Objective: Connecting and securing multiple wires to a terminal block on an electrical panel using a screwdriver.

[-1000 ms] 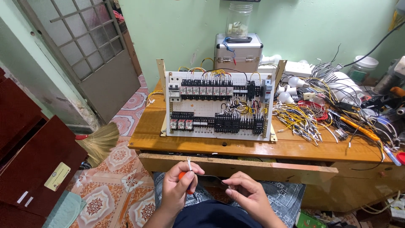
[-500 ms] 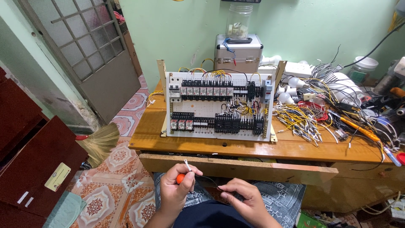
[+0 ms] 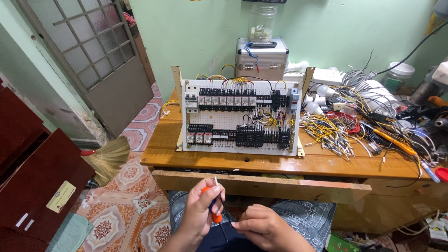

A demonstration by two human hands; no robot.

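— Orange-handled screwdriver (image 3: 213,205) pinched in left hand (image 3: 198,218), fingers curled shut round the handle, pale tip pointing up, low over the lap, near edge of scene.

— Right hand (image 3: 266,227)?

— Just right of the left, fingers bent and pressing on dark cloth at the lap; whether anything small is nipped between the fingertips, cannot tell. Likely risk here: tip tilting toward the face or slipping against the other hand, both being so close together.

— Next out?

— Loose wooden board (image 3: 261,183) across the front of the wooden bench (image 3: 326,163), slightly askew; could be knocked by a rising knee or hand. Beyond it, white wiring panel (image 3: 239,116) standing upright on the bench, rows of black relays and terminals, yellow leads looped over the top.

— Hazards there?

— Tangle of loose wires (image 3: 336,133) right of the panel, bare ends showing; easy to snag and drag. Far back, metal case (image 3: 261,58) with a glass jar (image 3: 262,22) on top, could topple if the bench is jolted.
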